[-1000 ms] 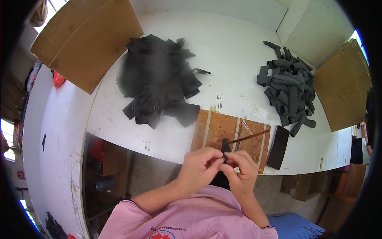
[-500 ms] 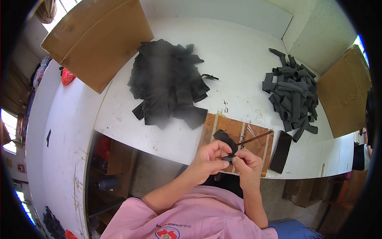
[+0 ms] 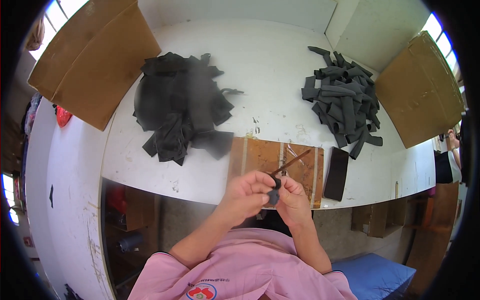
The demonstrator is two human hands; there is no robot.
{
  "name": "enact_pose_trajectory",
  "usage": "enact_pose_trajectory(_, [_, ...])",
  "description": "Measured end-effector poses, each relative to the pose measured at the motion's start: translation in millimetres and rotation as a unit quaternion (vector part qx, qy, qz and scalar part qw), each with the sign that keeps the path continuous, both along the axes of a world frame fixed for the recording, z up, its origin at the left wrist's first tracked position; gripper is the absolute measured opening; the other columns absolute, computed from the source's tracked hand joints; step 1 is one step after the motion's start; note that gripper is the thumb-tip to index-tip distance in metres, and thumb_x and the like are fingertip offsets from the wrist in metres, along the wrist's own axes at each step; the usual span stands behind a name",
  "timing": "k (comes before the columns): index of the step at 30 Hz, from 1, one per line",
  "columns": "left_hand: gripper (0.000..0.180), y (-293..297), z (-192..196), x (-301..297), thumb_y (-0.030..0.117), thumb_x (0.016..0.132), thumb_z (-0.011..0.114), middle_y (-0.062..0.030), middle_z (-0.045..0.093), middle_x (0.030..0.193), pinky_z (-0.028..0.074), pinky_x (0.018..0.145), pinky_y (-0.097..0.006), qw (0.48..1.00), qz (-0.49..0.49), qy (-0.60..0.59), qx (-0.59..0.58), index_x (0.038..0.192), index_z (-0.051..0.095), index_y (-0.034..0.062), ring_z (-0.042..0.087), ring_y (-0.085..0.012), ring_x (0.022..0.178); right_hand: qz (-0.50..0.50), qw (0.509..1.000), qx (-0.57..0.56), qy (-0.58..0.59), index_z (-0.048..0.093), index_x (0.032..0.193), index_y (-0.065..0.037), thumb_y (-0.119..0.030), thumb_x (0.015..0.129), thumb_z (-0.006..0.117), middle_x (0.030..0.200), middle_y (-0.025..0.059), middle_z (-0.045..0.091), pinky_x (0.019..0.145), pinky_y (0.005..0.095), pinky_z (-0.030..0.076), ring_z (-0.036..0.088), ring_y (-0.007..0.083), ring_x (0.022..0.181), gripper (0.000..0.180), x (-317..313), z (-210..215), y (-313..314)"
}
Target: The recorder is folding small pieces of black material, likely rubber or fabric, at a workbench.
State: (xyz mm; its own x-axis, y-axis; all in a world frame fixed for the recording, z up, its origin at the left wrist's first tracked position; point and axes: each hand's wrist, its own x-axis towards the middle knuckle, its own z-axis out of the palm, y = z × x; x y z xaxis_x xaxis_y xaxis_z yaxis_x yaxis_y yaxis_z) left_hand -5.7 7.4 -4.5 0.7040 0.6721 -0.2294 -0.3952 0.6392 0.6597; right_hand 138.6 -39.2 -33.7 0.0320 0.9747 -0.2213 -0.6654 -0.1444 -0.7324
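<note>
A small piece of dark grey cloth (image 3: 273, 196) is pinched between my two hands, over the near edge of a brown wooden board (image 3: 255, 156). My left hand (image 3: 244, 196) has its thumb and fingers closed on the cloth's left side. From the right, my right hand (image 3: 295, 202) grips it with thumb and fingertips. The cloth looks folded or bunched, and my fingers hide much of it. A thin brown stick (image 3: 296, 160) slants from beside the cloth toward the upper right, across the board; its lower end is hidden.
A heap of flat black cloth pieces (image 3: 175, 95) lies at the left, and a pile of dark grey cloth tubes (image 3: 345, 97) at the right. Beside the board rests a black phone (image 3: 336, 174). Cardboard boxes stand at the left (image 3: 95, 60) and right (image 3: 420, 90) of the white table (image 3: 270, 60).
The cloth stuck up above my left fingers before; now it is bunched lower between both hands. My hands have drawn closer together. The whole view has shifted, moving the table's contents leftward.
</note>
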Motion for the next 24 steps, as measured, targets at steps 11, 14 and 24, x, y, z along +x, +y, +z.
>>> enact_pose_trajectory(11, [0.024, -16.4, 17.5, 27.4, -0.007, 0.079, 0.051, -0.0054, 0.055, 0.092, 0.043, 0.069, -0.02, 0.886, 0.231, 0.189, 0.355, 0.103, 0.051, -0.0017, 0.053, -0.0119, 0.08, -0.109, 0.903, 0.181, -0.374, 0.054, 0.075, 0.0, -0.001, 0.075, 0.057, 0.087, 0.0061, 0.052, 0.058, 0.0219, 0.041, 0.051, 0.0111, 0.066, 0.003, 11.3, 48.4, 2.1])
enact_pose_trajectory(14, [0.014, -10.3, 40.5, 32.4, -0.004, 0.081, 0.05, -0.0077, 0.056, 0.086, 0.044, 0.056, -0.019, 0.921, 0.213, 0.144, 0.291, 0.095, 0.053, -0.0022, 0.054, -0.0107, 0.066, -0.116, 0.888, 0.167, -0.413, 0.051, 0.077, 0.0, -0.001, 0.075, 0.057, 0.077, 0.0058, 0.051, 0.059, 0.022, 0.04, 0.049, 0.0112, 0.065, 0.006, 16.3, 69.5, 2.8])
enact_pose_trajectory(24, [0.044, 38.3, 70.6, 42.6, 0.004, 0.081, 0.035, -0.0175, 0.057, 0.082, 0.033, 0.032, -0.02, 0.898, -0.077, -0.388, -0.191, 0.123, 0.031, -0.0063, 0.035, -0.0061, 0.033, 0.035, 0.97, 0.088, -0.224, 0.052, 0.075, -0.004, -0.015, 0.085, 0.052, 0.063, -0.0049, 0.046, 0.053, 0.0171, 0.032, 0.039, 0.003, 0.058, 0.015, 43.3, 113.9, 41.4])
